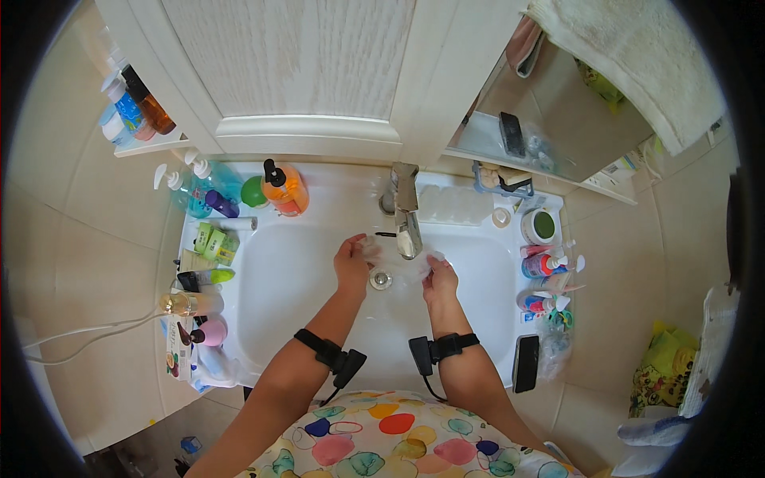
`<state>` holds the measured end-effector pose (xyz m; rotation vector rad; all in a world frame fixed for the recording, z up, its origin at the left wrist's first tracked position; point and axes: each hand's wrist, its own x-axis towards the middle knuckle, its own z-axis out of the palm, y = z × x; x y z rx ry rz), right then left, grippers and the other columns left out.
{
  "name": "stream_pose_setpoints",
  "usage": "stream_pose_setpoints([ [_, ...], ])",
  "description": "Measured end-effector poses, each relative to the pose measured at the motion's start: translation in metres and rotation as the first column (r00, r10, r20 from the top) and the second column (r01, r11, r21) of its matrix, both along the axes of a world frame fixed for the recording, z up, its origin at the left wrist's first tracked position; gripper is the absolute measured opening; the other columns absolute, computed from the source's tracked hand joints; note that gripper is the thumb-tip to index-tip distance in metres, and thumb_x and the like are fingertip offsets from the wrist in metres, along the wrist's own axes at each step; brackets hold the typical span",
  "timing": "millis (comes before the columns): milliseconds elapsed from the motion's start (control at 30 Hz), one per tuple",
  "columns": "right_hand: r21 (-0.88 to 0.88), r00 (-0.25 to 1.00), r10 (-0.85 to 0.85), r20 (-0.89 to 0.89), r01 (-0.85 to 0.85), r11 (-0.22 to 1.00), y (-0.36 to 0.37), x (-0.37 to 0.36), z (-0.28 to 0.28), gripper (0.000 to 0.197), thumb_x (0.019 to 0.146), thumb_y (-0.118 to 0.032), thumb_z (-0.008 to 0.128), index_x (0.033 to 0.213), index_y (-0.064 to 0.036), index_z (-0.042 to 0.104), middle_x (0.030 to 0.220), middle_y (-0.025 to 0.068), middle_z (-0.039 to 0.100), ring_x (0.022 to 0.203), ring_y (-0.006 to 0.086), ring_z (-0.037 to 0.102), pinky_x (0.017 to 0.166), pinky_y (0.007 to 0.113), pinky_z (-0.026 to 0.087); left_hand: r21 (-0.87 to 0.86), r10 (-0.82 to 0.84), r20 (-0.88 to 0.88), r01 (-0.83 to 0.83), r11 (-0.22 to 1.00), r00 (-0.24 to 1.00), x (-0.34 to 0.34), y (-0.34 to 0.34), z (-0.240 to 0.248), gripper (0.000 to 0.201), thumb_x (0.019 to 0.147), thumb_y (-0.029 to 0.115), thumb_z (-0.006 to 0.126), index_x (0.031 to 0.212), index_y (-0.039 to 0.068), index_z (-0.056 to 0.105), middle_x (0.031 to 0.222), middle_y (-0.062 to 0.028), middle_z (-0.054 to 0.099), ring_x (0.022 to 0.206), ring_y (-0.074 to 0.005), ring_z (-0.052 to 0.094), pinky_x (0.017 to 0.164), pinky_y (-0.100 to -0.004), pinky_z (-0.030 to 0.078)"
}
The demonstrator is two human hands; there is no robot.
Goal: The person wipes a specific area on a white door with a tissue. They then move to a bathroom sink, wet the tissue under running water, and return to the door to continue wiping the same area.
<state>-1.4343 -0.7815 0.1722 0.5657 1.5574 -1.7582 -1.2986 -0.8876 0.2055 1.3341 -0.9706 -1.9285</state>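
Both hands are over the white washbasin [295, 319], below the faucet [408, 231]. My left hand [351, 263] has its fingers curled on a thin, whitish, see-through piece [371, 249], left of the faucet's mouth. Right of the drain plug [381, 279], my right hand [441, 280] pinches similar filmy whitish material [428, 263]. I cannot tell whether the two parts join as one piece, or whether it is film or thin cloth. A black strap with a small device circles each forearm.
Along the left rim stand pump bottles, an orange soap bottle [284, 190] and several tubes. The right rim holds a green-lidded jar [539, 226], small bottles and a phone [526, 363]. A white cabinet door [299, 72] and a mirror [550, 103] rise behind the basin.
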Motion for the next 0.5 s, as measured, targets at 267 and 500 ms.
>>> stream_pose_setpoints([
  [267,-0.452,0.834,0.246,0.493,0.004,0.892,-0.013,0.016,-0.001,0.032,0.097,-0.029,0.038,0.113,-0.0075,0.055,0.1,0.0078,0.06,0.087,0.0189,0.062,0.069,0.028,0.055,0.214,-0.139,-0.283,0.204,0.955,0.949,-0.017,0.015,0.002,0.032,0.095,0.008,0.043,0.126,0.006,0.051,0.111,-0.0063,0.06,0.091,-0.0159,0.061,0.071,-0.0236,0.05],
  [500,-0.758,0.748,0.471,0.468,0.066,0.648,-0.008,0.023,0.016,0.044,0.098,-0.038,0.034,0.122,-0.0047,0.051,0.106,0.0114,0.06,0.093,0.0245,0.061,0.073,0.028,0.054,-0.007,-0.418,-0.047,0.418,0.909,0.907,-0.022,0.026,-0.004,0.033,0.088,0.005,0.05,0.121,0.003,0.055,0.106,-0.0114,0.063,0.092,-0.0224,0.062,0.074,-0.0315,0.051],
])
